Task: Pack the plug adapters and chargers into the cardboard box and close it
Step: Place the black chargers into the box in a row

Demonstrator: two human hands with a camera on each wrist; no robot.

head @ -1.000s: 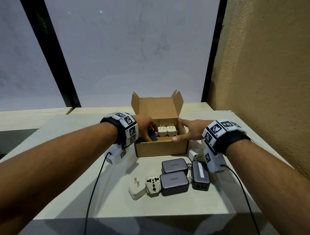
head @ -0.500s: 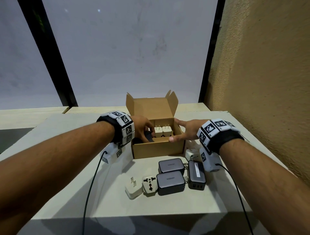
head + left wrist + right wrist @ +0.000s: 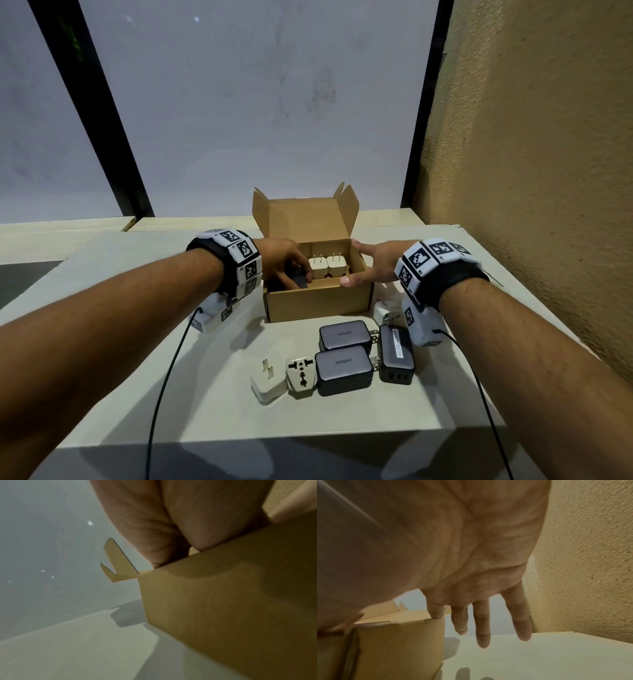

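The left hand (image 3: 286, 262) reaches inside the open cardboard box (image 3: 318, 303), fingers curled around a dark charger (image 3: 297, 281) beside two white plug adapters (image 3: 328, 267); the right hand (image 3: 371, 265), fingers straight, steadies the box's right wall.

Pale table (image 3: 219, 404) by a textured wall

On it: open cardboard box (image 3: 317, 303), three dark chargers (image 3: 343, 369), two white plug adapters (image 3: 301, 372) in front.

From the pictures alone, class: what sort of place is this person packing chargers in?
Probably an indoor corner set up as a packing spot, not clearly a home or a shop: a plain pale table stands against a rough tan plaster wall, with large frosted window panes in black frames behind.
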